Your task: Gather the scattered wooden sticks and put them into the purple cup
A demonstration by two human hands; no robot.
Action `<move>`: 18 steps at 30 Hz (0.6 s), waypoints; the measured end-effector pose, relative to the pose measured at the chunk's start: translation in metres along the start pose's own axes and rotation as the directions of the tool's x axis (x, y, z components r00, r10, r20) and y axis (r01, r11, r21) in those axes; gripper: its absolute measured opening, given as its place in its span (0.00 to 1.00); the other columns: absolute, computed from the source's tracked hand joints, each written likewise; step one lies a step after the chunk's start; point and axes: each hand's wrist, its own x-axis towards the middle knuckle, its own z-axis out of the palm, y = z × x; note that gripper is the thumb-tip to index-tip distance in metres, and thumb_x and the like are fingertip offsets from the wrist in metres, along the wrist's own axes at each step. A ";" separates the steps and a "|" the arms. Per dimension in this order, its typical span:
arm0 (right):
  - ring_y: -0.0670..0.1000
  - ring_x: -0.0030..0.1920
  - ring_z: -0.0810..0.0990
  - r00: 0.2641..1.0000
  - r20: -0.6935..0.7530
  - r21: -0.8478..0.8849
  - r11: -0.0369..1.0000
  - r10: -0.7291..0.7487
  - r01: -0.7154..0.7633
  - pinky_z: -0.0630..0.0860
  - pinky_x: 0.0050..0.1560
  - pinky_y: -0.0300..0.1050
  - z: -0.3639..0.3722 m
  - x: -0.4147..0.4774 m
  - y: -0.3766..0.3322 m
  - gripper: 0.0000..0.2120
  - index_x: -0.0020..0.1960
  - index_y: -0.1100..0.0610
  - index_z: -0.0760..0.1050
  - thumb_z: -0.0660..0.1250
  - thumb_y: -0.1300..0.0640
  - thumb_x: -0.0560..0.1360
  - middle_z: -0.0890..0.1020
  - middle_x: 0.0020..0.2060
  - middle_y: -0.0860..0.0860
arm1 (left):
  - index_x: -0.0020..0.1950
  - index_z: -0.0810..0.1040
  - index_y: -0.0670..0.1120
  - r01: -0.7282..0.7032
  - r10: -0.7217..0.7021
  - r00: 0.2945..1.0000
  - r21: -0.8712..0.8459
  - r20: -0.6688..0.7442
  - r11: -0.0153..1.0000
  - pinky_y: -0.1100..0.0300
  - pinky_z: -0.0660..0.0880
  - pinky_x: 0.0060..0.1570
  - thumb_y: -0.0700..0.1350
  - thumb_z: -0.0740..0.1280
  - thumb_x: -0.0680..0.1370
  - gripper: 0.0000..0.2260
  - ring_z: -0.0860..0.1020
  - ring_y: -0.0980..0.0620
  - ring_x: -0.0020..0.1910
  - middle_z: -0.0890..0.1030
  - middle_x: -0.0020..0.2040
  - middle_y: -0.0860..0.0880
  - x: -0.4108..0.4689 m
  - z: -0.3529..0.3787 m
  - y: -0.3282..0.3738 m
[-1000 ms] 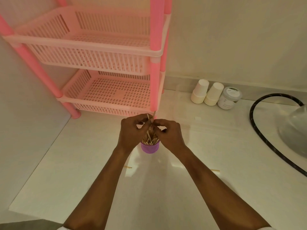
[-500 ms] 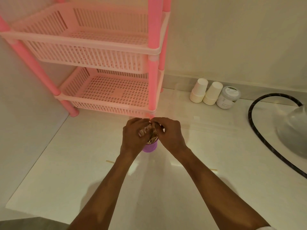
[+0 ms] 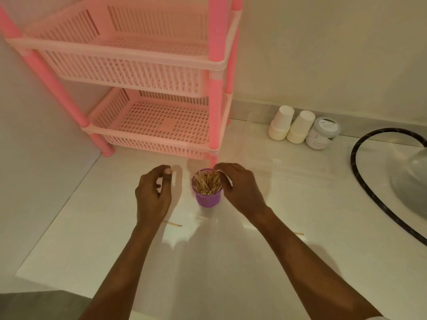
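Well, the left hand (image 3: 153,192) and right hand (image 3: 240,190) are hovering loosely curled and empty beside the purple cup (image 3: 208,198), standing stick-filled on the tabletop (image 3: 208,273), so I'm thinking fingertip pinches are suiting the two stray sticks (image 3: 173,224) lying flat nearby.

Left hand (image 3: 153,195) is hovering, fingers loosely curled, gripping nothing. Right hand (image 3: 241,191) is arching fingers, palm facing leftward.
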 end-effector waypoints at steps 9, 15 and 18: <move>0.52 0.56 0.82 0.994 0.008 -0.091 0.990 0.105 -0.104 0.80 0.57 0.51 -0.033 -0.053 0.050 0.12 0.59 0.56 0.82 0.69 0.65 0.78 0.85 0.54 0.50 | 0.60 0.82 0.45 -0.245 -0.082 0.763 0.406 0.641 0.881 0.62 0.71 0.57 0.55 0.74 0.73 0.20 0.81 0.45 0.57 0.83 0.59 0.48 -0.024 -0.029 -0.063; 0.51 0.54 0.82 0.962 0.155 -0.132 0.970 0.224 -0.205 0.79 0.57 0.52 -0.045 -0.083 0.072 0.11 0.59 0.54 0.82 0.70 0.62 0.77 0.85 0.52 0.47 | 0.55 0.86 0.49 -0.297 -0.128 0.680 0.430 0.722 0.853 0.64 0.72 0.51 0.48 0.77 0.72 0.13 0.80 0.52 0.53 0.81 0.55 0.53 -0.013 -0.031 -0.073; 0.52 0.51 0.83 0.952 0.189 -0.148 0.965 0.242 -0.216 0.79 0.55 0.53 -0.055 -0.096 0.082 0.11 0.58 0.54 0.82 0.71 0.61 0.77 0.85 0.52 0.48 | 0.50 0.88 0.51 -0.305 -0.133 0.676 0.440 0.725 0.845 0.58 0.77 0.48 0.48 0.77 0.72 0.08 0.82 0.51 0.46 0.85 0.49 0.54 -0.011 -0.031 -0.073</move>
